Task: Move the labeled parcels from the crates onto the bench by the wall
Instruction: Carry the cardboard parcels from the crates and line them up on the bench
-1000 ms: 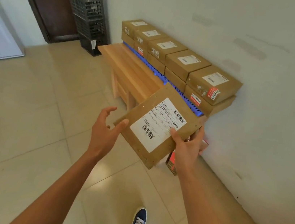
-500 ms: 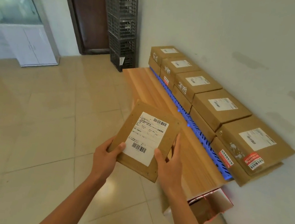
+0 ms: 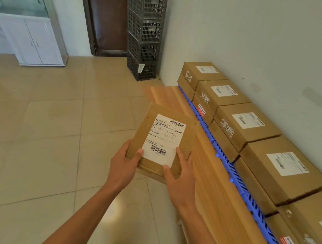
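Parcel [image 3: 163, 141], label up, now sits squarer before the person than a moment ago, pinched at its near corners by left hand [image 3: 123, 163] and right hand [image 3: 179, 176], over the table [image 3: 218, 192] front edge. Table's front strip lies bare; five parcel stacks [image 3: 244, 127] line the wall. Beyond stand four stacked crates [image 3: 145, 28].

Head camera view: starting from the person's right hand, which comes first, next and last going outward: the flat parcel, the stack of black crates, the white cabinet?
1. Flat parcel: the right hand grips its near right corner.
2. Stack of black crates: far ahead in the corner, by the door.
3. White cabinet: farthest, across the floor to the left.
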A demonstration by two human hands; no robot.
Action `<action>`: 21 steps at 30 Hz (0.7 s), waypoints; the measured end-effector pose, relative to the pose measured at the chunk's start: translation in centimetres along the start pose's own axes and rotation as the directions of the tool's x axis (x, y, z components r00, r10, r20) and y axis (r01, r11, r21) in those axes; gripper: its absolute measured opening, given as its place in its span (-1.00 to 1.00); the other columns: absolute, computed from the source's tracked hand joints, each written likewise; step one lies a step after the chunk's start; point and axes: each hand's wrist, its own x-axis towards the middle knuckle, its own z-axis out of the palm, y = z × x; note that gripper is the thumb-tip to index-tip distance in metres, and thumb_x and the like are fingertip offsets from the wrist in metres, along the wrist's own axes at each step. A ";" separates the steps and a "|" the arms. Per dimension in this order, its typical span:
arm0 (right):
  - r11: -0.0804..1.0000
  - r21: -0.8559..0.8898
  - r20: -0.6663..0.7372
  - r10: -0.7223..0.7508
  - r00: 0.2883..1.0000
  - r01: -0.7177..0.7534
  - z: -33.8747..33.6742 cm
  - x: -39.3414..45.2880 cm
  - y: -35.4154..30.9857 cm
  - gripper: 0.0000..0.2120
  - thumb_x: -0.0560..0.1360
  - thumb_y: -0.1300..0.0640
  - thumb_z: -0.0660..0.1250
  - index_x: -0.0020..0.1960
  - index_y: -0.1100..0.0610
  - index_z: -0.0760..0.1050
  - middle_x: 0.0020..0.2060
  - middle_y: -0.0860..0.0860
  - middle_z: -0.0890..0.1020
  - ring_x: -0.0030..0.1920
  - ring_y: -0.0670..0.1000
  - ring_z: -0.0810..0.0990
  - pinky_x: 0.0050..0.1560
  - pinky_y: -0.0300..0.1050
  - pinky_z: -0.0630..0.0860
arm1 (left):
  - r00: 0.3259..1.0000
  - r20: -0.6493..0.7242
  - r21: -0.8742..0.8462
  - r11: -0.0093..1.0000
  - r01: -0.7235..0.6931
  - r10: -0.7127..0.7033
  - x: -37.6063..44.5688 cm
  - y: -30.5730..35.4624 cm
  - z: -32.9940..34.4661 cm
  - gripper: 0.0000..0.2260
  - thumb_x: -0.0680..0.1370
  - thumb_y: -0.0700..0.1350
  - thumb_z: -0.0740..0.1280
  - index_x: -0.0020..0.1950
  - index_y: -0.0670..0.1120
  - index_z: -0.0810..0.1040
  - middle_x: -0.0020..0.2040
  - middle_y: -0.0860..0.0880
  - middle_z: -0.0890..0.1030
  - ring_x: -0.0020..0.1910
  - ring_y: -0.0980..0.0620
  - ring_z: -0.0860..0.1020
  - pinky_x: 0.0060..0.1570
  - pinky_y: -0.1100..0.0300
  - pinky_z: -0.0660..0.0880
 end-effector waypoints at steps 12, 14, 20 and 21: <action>0.995 -0.007 -0.083 0.097 0.992 -0.097 4.8 17.8 -0.9 -0.35 0.57 0.02 0.41 0.58 -0.12 0.22 0.60 -0.16 0.05 0.56 -0.24 -0.02 0.55 -0.13 0.10 | 0.962 0.219 0.206 0.957 -0.206 0.160 20.1 1.3 0.3 -0.44 0.62 -0.01 0.35 0.57 0.26 0.24 0.41 0.34 0.40 0.36 0.28 0.41 0.34 0.23 0.40; 0.993 -0.009 -0.094 0.119 0.988 -0.120 5.2 21.3 -0.5 -0.36 0.58 0.02 0.40 0.58 -0.13 0.22 0.61 -0.13 0.04 0.55 -0.23 -0.03 0.53 -0.14 0.07 | 0.948 0.258 0.208 0.948 -0.242 0.185 23.5 1.2 1.3 -0.47 0.62 -0.03 0.36 0.55 0.26 0.30 0.35 0.42 0.40 0.35 0.34 0.40 0.33 0.25 0.40; 0.990 0.016 -0.142 0.143 0.980 -0.142 5.7 33.6 0.9 -0.40 0.59 0.04 0.38 0.57 -0.13 0.26 0.61 -0.12 0.06 0.57 -0.17 -0.01 0.56 -0.01 0.09 | 0.925 0.328 0.207 0.942 -0.266 0.189 35.4 2.0 5.6 -0.45 0.61 -0.03 0.39 0.55 0.24 0.31 0.41 0.26 0.46 0.35 0.30 0.43 0.32 0.22 0.44; 0.991 0.013 -0.153 0.133 0.979 -0.133 5.7 35.6 1.1 -0.40 0.59 0.04 0.39 0.56 -0.13 0.26 0.60 -0.15 0.06 0.57 -0.19 0.00 0.54 -0.05 0.08 | 0.922 0.337 0.209 0.940 -0.269 0.189 37.4 2.4 6.4 -0.45 0.60 -0.02 0.40 0.56 0.23 0.30 0.43 0.23 0.46 0.35 0.28 0.44 0.32 0.22 0.44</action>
